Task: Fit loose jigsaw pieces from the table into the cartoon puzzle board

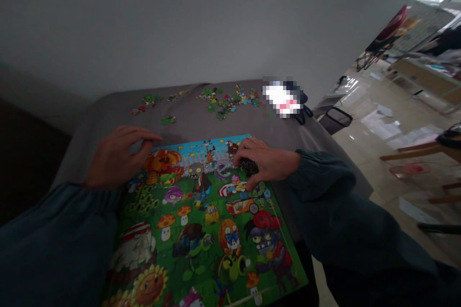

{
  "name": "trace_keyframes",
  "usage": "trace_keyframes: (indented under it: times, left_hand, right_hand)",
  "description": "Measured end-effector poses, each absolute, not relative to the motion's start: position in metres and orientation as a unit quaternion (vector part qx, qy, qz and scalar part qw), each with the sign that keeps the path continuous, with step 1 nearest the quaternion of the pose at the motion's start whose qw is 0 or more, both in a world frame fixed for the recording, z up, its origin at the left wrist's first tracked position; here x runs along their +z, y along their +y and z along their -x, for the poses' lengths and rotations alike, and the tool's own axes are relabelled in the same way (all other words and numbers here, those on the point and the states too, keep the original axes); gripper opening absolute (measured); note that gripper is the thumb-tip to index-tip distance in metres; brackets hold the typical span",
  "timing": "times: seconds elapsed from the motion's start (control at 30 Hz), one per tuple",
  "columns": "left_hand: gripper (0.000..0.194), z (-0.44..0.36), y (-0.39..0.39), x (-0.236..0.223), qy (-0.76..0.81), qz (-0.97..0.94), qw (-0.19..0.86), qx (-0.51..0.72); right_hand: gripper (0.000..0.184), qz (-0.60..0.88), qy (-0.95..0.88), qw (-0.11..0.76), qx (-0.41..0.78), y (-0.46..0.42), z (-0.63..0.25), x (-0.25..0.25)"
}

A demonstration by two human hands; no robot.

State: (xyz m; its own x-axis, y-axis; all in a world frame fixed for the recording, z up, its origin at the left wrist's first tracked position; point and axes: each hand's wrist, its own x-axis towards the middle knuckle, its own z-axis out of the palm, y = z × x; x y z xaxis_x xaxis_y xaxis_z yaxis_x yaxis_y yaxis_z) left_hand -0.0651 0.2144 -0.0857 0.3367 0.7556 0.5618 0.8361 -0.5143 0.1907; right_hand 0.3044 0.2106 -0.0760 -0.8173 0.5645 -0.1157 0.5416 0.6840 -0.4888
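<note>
A cartoon jigsaw puzzle (201, 216) of plants and zombies lies on a grey cloth (180, 110), its far edge near my hands. My left hand (117, 158) rests by the puzzle's far left corner, fingers curled and nothing visible in them. My right hand (262, 163) sits on the far right part, fingertips down among the pieces. A dark patch (249, 167) under that palm is partly hidden, and I cannot tell whether it is a held piece. Loose puzzle pieces (226, 101) lie in scattered heaps beyond the puzzle.
A pixelated white and pink object (283, 98) with dark straps lies at the cloth's far right corner. Beyond the cloth's right edge stand a black mesh wastebasket (334, 120) and wooden chair legs (410, 153). Papers (382, 127) lie on the tiled floor.
</note>
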Motion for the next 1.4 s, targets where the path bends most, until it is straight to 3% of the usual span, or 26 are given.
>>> trace_keyframes:
  times: [0.2,0.4,0.53,0.67,0.83,1.2,1.4]
  left_hand:
    - [0.031,0.065,0.213,-0.085,-0.506,0.811,0.049,-0.288]
    - [0.026,0.068,0.214,-0.083,-0.497,0.816,0.039,-0.292]
    - [0.027,0.069,0.215,-0.081,-0.488,0.821,0.037,-0.295]
    - [0.028,0.070,0.216,-0.082,-0.493,0.815,0.034,-0.302]
    - [0.025,0.071,0.217,-0.084,-0.496,0.806,0.010,-0.324]
    - [0.026,0.072,0.219,-0.084,-0.486,0.808,0.004,-0.333]
    - [0.026,0.071,0.222,-0.087,-0.479,0.815,0.000,-0.328]
  right_hand:
    - [0.054,0.288,-0.919,0.060,0.263,0.211,-0.304,-0.071]
    - [0.023,0.380,-0.869,0.261,0.180,0.235,-0.316,-0.072]
    - [0.030,0.512,-0.783,0.328,0.134,0.267,-0.333,-0.096]
    - [0.045,0.600,-0.744,0.291,0.038,0.293,-0.340,-0.117]
    - [0.052,0.591,-0.760,0.271,-0.012,0.310,-0.324,-0.118]
    - [0.052,0.612,-0.774,0.143,-0.077,0.357,-0.299,-0.121]
    - [0.048,0.584,-0.798,0.130,-0.074,0.353,-0.299,-0.121]
